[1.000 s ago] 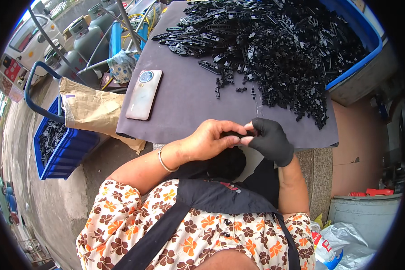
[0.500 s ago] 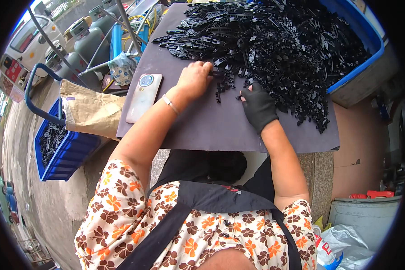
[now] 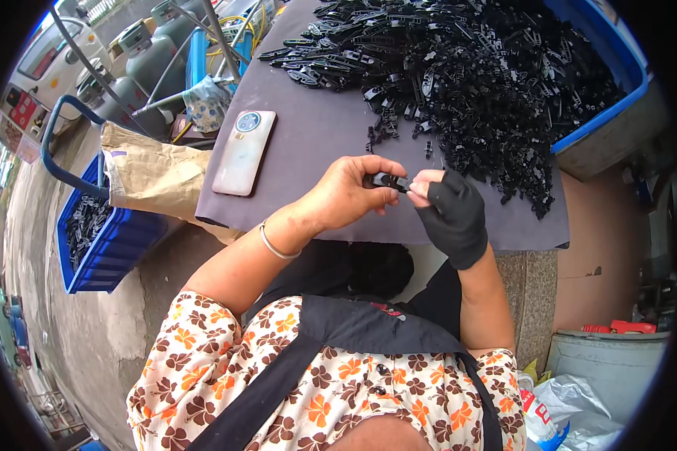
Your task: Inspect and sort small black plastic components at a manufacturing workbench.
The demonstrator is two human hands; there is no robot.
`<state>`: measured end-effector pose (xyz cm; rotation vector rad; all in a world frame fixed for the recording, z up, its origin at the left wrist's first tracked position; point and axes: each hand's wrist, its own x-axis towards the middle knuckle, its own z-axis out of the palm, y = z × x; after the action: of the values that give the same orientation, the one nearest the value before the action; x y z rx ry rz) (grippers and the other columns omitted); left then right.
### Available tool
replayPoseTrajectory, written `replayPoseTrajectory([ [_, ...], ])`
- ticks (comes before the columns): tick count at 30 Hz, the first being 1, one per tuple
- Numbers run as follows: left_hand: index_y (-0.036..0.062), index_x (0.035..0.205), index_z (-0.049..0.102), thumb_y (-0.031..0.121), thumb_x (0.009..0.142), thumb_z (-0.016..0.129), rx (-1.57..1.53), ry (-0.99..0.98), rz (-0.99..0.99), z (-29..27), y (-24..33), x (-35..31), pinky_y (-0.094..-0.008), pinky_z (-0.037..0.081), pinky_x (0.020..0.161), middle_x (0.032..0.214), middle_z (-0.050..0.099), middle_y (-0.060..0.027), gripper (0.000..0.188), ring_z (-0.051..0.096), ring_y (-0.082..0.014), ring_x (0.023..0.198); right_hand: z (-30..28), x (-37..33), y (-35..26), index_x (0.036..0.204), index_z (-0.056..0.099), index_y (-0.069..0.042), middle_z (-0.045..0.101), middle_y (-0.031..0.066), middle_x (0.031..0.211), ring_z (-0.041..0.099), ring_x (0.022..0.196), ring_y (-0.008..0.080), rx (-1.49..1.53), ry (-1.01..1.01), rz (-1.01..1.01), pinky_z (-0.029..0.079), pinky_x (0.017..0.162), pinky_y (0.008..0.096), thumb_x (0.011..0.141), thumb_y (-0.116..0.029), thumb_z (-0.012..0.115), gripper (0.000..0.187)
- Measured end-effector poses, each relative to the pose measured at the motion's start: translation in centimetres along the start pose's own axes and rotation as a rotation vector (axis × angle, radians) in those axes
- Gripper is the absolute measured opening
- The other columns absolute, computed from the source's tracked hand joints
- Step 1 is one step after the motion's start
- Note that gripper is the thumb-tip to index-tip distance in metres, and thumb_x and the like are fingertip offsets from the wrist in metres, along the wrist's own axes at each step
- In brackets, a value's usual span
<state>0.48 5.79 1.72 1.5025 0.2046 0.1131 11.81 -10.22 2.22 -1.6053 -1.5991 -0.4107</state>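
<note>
My left hand (image 3: 344, 194), bare with a bracelet at the wrist, grips a long black plastic part (image 3: 387, 180) between thumb and fingers. My right hand (image 3: 456, 218), in a black fingerless glove, pinches at the part's right end; whether a separate small piece sits in those fingertips is too small to tell. Both hands meet above the near side of the grey-covered table (image 3: 308, 128). Beyond them spreads a big heap of black plastic parts (image 3: 444, 83), long slotted ones at the back left and small clips toward the near right.
A phone (image 3: 245, 153) lies on the table's left side. A blue bin (image 3: 628, 75) borders the heap at the right. Off the left edge stand a blue basket (image 3: 120, 255) of black parts and a brown paper sack (image 3: 154, 169). Gas cylinders (image 3: 147, 56) stand farther left.
Both hands have drawn back from the heap's edge toward me and come together. The left now holds a long black part, with the right's fingertips at its end.
</note>
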Motion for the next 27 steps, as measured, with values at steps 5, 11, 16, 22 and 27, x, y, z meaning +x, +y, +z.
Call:
replayPoseTrajectory([
  [5,-0.0016,0.112,0.057,0.001,0.083,0.063,-0.024,-0.05,-0.035,0.2,0.7,-0.8,-0.0203,0.05,0.065,0.081,0.066,-0.0048,0.03,0.059,-0.0076,0.068,-0.6,0.3,-0.3,0.086,0.058,-0.006,0.062,0.0085,0.086,0.059,0.07,0.0245,-0.073,-0.006,-0.1,0.048,0.06,0.0311,0.07,0.004,0.069,0.022],
  [11,-0.0029,0.117,0.054,0.004,0.091,0.053,-0.162,0.085,0.087,1.2,-1.2,-0.9,-0.0243,0.052,0.074,0.097,0.064,-0.0094,0.028,0.062,-0.0122,0.083,-0.1,-0.6,-1.1,0.086,0.057,-0.006,0.06,0.0063,0.077,0.057,0.065,0.0168,-0.029,0.123,0.286,0.046,0.058,0.0279,0.077,0.004,0.063,0.015],
  [16,0.0006,0.115,0.057,-0.001,0.083,0.06,0.5,0.312,0.594,3.1,-2.3,-1.9,-0.0282,0.054,0.076,0.117,0.058,-0.0168,0.032,0.065,-0.0218,0.092,1.5,-1.5,-0.8,0.083,0.054,-0.004,0.054,0.001,0.068,0.052,0.062,0.0073,0.486,0.084,0.759,0.043,0.056,0.0229,0.086,-0.002,0.057,0.004],
  [22,0.0016,0.108,0.059,0.003,0.079,0.065,0.545,0.354,0.733,3.4,-2.5,-2.1,-0.0323,0.055,0.072,0.113,0.058,-0.0204,0.029,0.066,-0.0272,0.088,1.7,-1.2,-2.5,0.083,0.053,-0.003,0.052,-0.0002,0.068,0.049,0.06,0.0068,0.924,0.086,0.914,0.042,0.058,0.021,0.092,-0.01,0.051,0.012],
  [27,-0.0012,0.107,0.06,0.002,0.085,0.062,0.107,0.253,0.22,2.5,-2.3,-2.1,-0.0203,0.051,0.065,0.091,0.064,-0.0035,0.021,0.06,-0.0065,0.078,2.2,-2.0,-1.9,0.089,0.056,-0.002,0.055,0.0007,0.075,0.049,0.066,0.0075,0.398,0.074,0.63,0.042,0.06,0.022,0.085,-0.007,0.06,0.008],
])
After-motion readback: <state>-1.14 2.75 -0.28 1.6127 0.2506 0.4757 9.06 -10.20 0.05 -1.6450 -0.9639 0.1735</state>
